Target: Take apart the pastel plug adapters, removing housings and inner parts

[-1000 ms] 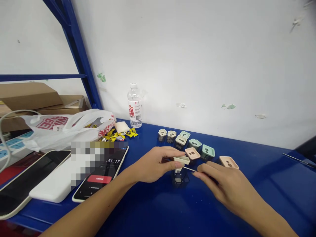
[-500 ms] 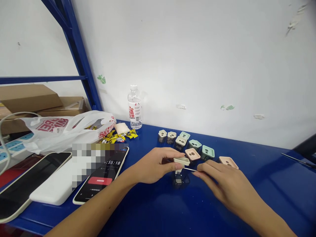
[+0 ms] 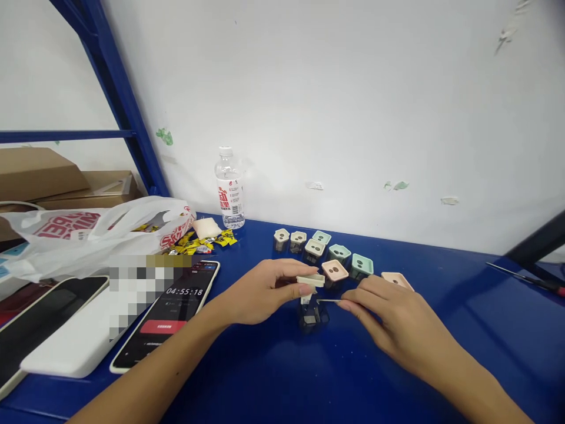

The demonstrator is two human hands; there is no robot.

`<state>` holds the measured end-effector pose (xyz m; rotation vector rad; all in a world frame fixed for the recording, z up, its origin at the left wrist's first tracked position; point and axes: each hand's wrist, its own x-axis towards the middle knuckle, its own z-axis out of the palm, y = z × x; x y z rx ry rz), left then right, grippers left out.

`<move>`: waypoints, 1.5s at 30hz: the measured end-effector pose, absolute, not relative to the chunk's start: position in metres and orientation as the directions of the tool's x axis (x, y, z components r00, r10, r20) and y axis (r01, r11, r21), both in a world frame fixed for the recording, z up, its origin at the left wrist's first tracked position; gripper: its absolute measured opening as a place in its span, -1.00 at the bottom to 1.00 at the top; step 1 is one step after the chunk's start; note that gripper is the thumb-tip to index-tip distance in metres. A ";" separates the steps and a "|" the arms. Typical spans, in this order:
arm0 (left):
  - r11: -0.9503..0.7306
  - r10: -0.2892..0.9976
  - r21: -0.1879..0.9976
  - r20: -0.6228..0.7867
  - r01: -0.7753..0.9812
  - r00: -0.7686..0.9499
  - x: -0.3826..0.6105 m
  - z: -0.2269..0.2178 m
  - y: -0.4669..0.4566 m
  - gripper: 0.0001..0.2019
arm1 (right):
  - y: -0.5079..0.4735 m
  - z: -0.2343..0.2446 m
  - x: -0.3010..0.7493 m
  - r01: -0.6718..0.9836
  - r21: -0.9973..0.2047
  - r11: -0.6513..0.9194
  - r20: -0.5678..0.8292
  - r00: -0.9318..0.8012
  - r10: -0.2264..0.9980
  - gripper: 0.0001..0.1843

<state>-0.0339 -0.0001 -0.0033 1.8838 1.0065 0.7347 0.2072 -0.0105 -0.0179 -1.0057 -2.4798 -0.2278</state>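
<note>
My left hand (image 3: 265, 291) pinches a cream square plastic cap (image 3: 311, 281) at the middle of the blue table. My right hand (image 3: 388, 312) holds a thin metal pin (image 3: 329, 301), its tip just under the cap. Below the cap stands a small dark translucent cup (image 3: 313, 317), partly hidden by the cap and a white part above it. Several pastel two-holed square pieces (image 3: 314, 247) stand in a cluster behind my hands. The nearest is a pink one (image 3: 334, 270). A peach piece (image 3: 397, 280) lies partly hidden behind my right hand.
A phone showing a timer (image 3: 176, 312) lies left of my hands, beside a white slab (image 3: 66, 335) and a tablet. Behind are a water bottle (image 3: 229, 188), yellow candy wrappers (image 3: 198, 241) and a white plastic bag (image 3: 88, 235). A screwdriver (image 3: 525, 280) lies at right.
The whole scene has shifted left and slightly up in view as my head turned. My hands keep nearly the same hold, and the peach piece is now more covered by my right hand.
</note>
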 end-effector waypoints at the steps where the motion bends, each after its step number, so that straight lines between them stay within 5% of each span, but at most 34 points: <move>1: -0.309 0.860 0.883 0.100 0.354 0.501 -0.034 -0.003 0.000 -0.65 | -0.011 -0.018 0.207 0.692 -0.022 0.722 0.468 -0.631 0.619 -0.61; 18: -0.354 0.853 0.855 0.130 0.378 0.505 -0.033 -0.006 0.001 -0.65 | -0.013 -0.019 0.201 0.653 -0.147 0.743 0.473 -0.613 0.633 -0.67; 29: -0.349 0.868 0.861 0.148 0.370 0.474 -0.033 -0.009 0.001 -0.67 | -0.015 -0.018 0.197 0.607 -0.391 0.692 0.355 -0.594 0.721 -0.74; 45: -0.346 0.865 0.871 0.153 0.349 0.477 -0.033 -0.004 -0.001 -0.68 | -0.017 -0.013 0.195 0.587 -0.494 0.641 0.313 -0.568 0.761 -0.70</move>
